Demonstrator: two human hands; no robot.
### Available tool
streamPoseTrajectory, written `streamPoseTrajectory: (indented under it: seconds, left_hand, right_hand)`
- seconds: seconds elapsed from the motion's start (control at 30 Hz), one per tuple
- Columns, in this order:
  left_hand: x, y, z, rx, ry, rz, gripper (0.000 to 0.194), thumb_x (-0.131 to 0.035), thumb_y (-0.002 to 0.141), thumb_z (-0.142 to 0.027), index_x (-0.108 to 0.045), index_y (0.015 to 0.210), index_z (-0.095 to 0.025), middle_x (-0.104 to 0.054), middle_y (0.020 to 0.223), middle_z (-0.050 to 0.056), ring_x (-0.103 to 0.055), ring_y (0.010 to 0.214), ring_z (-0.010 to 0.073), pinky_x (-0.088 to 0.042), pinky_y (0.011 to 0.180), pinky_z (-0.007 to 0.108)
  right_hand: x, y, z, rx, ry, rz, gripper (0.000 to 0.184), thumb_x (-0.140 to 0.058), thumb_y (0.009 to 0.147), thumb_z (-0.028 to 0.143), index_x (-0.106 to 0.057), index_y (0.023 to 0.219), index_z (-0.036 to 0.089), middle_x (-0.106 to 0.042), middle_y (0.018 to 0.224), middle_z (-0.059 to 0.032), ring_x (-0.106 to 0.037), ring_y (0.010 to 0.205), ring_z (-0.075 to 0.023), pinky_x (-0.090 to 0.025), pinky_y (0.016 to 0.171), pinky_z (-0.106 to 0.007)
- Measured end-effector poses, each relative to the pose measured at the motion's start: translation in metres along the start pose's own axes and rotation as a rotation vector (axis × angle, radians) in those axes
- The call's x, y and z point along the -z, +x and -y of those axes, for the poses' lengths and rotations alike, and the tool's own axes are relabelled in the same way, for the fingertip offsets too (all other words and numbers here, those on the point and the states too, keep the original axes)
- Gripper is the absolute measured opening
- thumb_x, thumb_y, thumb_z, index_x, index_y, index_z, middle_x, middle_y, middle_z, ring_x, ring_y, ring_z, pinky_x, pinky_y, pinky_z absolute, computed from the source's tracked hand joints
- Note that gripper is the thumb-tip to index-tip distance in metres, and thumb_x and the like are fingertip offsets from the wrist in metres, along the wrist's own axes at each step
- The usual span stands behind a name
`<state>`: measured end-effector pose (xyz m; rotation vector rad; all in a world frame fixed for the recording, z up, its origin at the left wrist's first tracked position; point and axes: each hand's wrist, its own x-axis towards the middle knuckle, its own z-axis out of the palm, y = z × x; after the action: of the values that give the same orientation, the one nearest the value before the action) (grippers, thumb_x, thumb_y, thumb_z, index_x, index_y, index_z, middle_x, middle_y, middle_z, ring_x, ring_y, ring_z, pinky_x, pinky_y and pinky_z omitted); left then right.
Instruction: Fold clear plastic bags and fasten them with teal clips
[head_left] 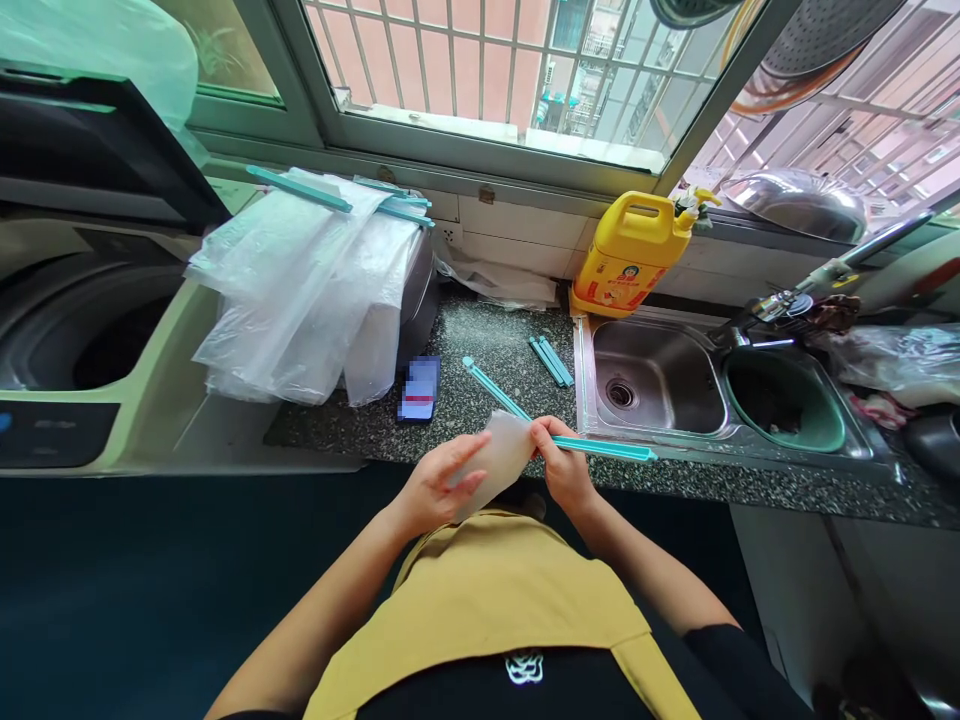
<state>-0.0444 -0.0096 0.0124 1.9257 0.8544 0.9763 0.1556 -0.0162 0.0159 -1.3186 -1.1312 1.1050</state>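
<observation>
My right hand (564,468) is closed around a long teal bag clip (611,449), unfolded at an angle so that one arm (495,388) points up and left over the counter. The same fingers pinch the edge of a translucent plastic bag (496,462). My left hand (442,482) is beside the bag, thumb and fingers spread and touching it from the left. Several shorter teal clips (551,361) lie on the counter near the sink. Larger clear plastic bags (292,290) with a teal clip (300,188) along the top are piled at the left.
A speckled stone counter (480,330) runs under the window. To the right are a steel sink (652,375) with a green basin (806,400) and a yellow jug (626,255) behind. A phone-like blurred item (418,388) lies left. A washing machine (142,400) stands open at far left.
</observation>
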Motion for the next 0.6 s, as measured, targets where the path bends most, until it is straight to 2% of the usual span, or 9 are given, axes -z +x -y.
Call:
streamPoseTrajectory:
  seconds: [0.07, 0.1, 0.17, 0.23, 0.3, 0.37, 0.4, 0.53, 0.6]
  left_hand:
    - [-0.001, 0.004, 0.001, 0.139, -0.062, -0.088, 0.062, -0.059, 0.083, -0.029, -0.036, 0.14, -0.022, -0.066, 0.108, 0.009, -0.061, 0.092, 0.0177, -0.049, 0.085, 0.033]
    - [-0.001, 0.007, 0.0, 0.212, -0.097, -0.077, 0.063, -0.06, 0.082, -0.031, -0.037, 0.14, -0.02, -0.067, 0.106, 0.008, -0.062, 0.089, 0.0177, -0.049, 0.083, 0.032]
    - [0.0, 0.013, -0.002, 0.296, -0.123, 0.024, 0.044, -0.06, 0.082, -0.034, -0.057, 0.122, -0.016, -0.069, 0.092, 0.007, -0.062, 0.079, 0.0172, -0.051, 0.074, 0.029]
    - [0.002, 0.019, -0.004, 0.23, -0.069, 0.112, 0.024, -0.056, 0.084, -0.032, -0.07, 0.091, -0.015, -0.069, 0.078, 0.006, -0.061, 0.072, 0.0166, -0.049, 0.067, 0.027]
    - [0.005, 0.022, -0.005, 0.069, 0.021, 0.128, 0.024, -0.053, 0.086, -0.028, -0.07, 0.075, -0.015, -0.067, 0.071, 0.006, -0.059, 0.071, 0.0166, -0.047, 0.068, 0.028]
    - [0.009, 0.024, -0.005, -0.051, 0.091, 0.114, 0.023, -0.052, 0.087, -0.025, -0.068, 0.075, -0.016, -0.067, 0.073, 0.006, -0.059, 0.074, 0.0166, -0.047, 0.07, 0.028]
    - [0.011, 0.024, -0.006, -0.069, 0.118, 0.115, 0.023, -0.05, 0.088, -0.023, -0.067, 0.075, -0.016, -0.066, 0.074, 0.007, -0.058, 0.074, 0.016, -0.046, 0.069, 0.027]
    - [0.013, 0.025, -0.01, -0.058, 0.228, 0.222, 0.024, -0.045, 0.089, -0.019, -0.063, 0.074, -0.016, -0.062, 0.069, 0.004, -0.054, 0.066, 0.0134, -0.043, 0.061, 0.022]
    - [0.011, 0.026, -0.012, -0.084, 0.276, 0.267, 0.024, -0.044, 0.088, -0.017, -0.061, 0.072, -0.016, -0.062, 0.068, 0.003, -0.055, 0.066, 0.0136, -0.042, 0.061, 0.023]
  right_hand:
    - [-0.001, -0.001, 0.001, -0.003, 0.003, -0.009, 0.031, -0.053, 0.082, 0.045, -0.053, 0.066, 0.019, -0.047, 0.057, 0.0034, -0.043, 0.052, -0.0103, -0.038, 0.05, -0.023]
    - [-0.001, -0.002, 0.002, 0.001, -0.008, -0.007, 0.031, -0.053, 0.083, 0.045, -0.053, 0.066, 0.019, -0.047, 0.057, 0.0033, -0.043, 0.053, -0.0103, -0.037, 0.051, -0.023]
    - [-0.002, -0.004, 0.003, 0.011, -0.034, 0.001, 0.03, -0.053, 0.083, 0.044, -0.053, 0.066, 0.019, -0.047, 0.057, 0.0033, -0.042, 0.054, -0.0103, -0.036, 0.052, -0.023]
    - [-0.003, -0.005, 0.002, 0.009, -0.026, -0.001, 0.031, -0.053, 0.082, 0.043, -0.052, 0.063, 0.019, -0.045, 0.057, 0.0035, -0.041, 0.055, -0.0102, -0.035, 0.053, -0.023]
    - [-0.003, -0.007, 0.0, -0.022, 0.013, -0.003, 0.033, -0.053, 0.082, 0.045, -0.05, 0.062, 0.019, -0.044, 0.055, 0.0035, -0.04, 0.055, -0.0105, -0.036, 0.054, -0.023]
    - [-0.001, -0.006, 0.0, -0.042, 0.017, 0.016, 0.034, -0.053, 0.081, 0.047, -0.051, 0.062, 0.019, -0.046, 0.056, 0.003, -0.042, 0.055, -0.011, -0.037, 0.055, -0.024]
    - [0.001, -0.005, 0.001, -0.038, -0.003, 0.038, 0.033, -0.054, 0.08, 0.047, -0.053, 0.064, 0.019, -0.048, 0.057, 0.0023, -0.043, 0.056, -0.0114, -0.037, 0.055, -0.024]
    - [0.009, 0.005, 0.015, 0.011, -0.107, 0.206, 0.033, -0.059, 0.076, 0.051, -0.063, 0.08, 0.018, -0.06, 0.07, -0.0014, -0.047, 0.061, -0.0123, -0.038, 0.057, -0.024]
    - [0.01, 0.01, 0.023, -0.001, -0.156, 0.309, 0.033, -0.062, 0.073, 0.05, -0.065, 0.078, 0.017, -0.059, 0.067, -0.0006, -0.047, 0.058, -0.0116, -0.037, 0.055, -0.024]
